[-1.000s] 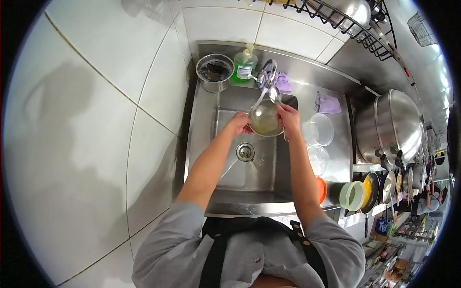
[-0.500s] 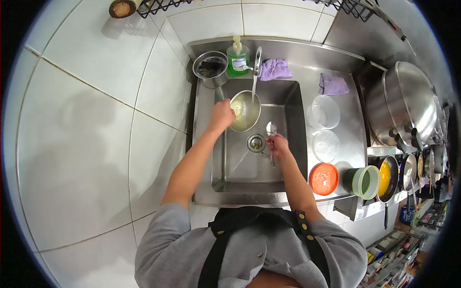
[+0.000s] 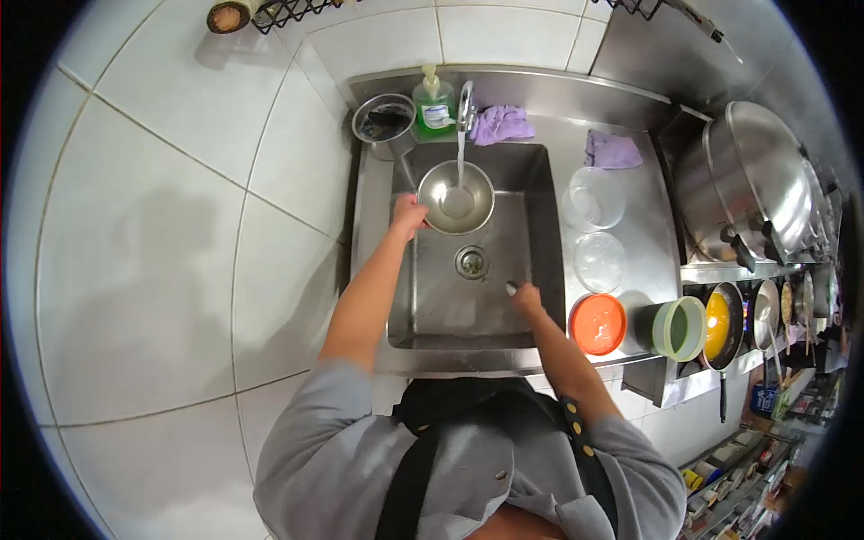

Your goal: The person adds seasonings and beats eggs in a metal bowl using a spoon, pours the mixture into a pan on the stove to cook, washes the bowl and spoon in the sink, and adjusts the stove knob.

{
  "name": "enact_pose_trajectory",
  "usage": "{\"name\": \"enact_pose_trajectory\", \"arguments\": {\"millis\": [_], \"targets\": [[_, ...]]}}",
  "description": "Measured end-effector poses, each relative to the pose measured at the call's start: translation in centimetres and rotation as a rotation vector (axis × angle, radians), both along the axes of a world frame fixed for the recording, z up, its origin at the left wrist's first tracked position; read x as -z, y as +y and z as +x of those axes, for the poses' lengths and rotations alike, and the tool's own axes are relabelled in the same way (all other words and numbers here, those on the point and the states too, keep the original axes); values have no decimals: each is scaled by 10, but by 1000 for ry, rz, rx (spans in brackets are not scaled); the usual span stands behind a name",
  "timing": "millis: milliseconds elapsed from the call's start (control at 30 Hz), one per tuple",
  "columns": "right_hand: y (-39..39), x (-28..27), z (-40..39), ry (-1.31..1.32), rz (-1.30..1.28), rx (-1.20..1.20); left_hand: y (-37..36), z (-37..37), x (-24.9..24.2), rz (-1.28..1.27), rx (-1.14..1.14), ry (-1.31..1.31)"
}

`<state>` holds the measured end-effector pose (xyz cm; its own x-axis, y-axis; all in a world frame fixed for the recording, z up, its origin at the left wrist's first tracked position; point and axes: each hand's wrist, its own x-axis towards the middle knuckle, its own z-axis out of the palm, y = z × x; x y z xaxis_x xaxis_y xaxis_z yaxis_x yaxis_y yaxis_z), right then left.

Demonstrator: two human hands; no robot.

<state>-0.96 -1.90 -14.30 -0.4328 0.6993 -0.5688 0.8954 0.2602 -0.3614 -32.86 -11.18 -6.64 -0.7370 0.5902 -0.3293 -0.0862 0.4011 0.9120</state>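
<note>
Under the running tap (image 3: 466, 108), a round metal bowl (image 3: 432, 214) is held by its left rim in my left hand (image 3: 409, 216), with water falling into it. My right hand (image 3: 526, 299) is closed around a metal spoon (image 3: 512, 289), low on the right side of the sink (image 3: 450, 315). Only a small part of the spoon shows beyond the fingers. The drain (image 3: 472, 262) lies between the bowl and my right hand.
A metal pot (image 3: 385, 126), green soap bottle (image 3: 435, 103) and purple cloth (image 3: 502, 124) stand behind the sink. On the right are another cloth (image 3: 614, 150), clear containers (image 3: 596, 200), an orange lid (image 3: 598, 324), a green tub (image 3: 679, 329), a large pot (image 3: 751, 180) and pans (image 3: 723, 326).
The bowl has come level beneath the stream, and its cloudy contents no longer show. My right hand has moved down with the spoon, away from the drain. The view has shifted slightly.
</note>
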Motion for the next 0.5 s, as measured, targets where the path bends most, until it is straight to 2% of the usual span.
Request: {"name": "enact_pose_trajectory", "arguments": {"millis": [33,100,167,200,267,300,400,467,500], "targets": [[-5,2,8,20,34,35,11,-2,10,136,-22,-366],[-9,-5,23,154,-37,196,40,-2,30,153,-29,-453],[-8,-16,24,182,-110,327,71,0,37,226,-10,-562],[-6,-19,26,196,-151,386,89,5,34,250,10,-495],[6,-22,22,293,112,356,126,9,22,296,29,-348],[11,-23,16,346,233,332,136,6,12,152,122,-164],[42,-50,-28,860,214,428,143,-7,-23,-235,328,418],[44,-128,-86,1001,108,332,127,-15,-30,-332,360,474],[51,-143,-118,1058,2,307,120,-20,-24,-354,356,458]]}}
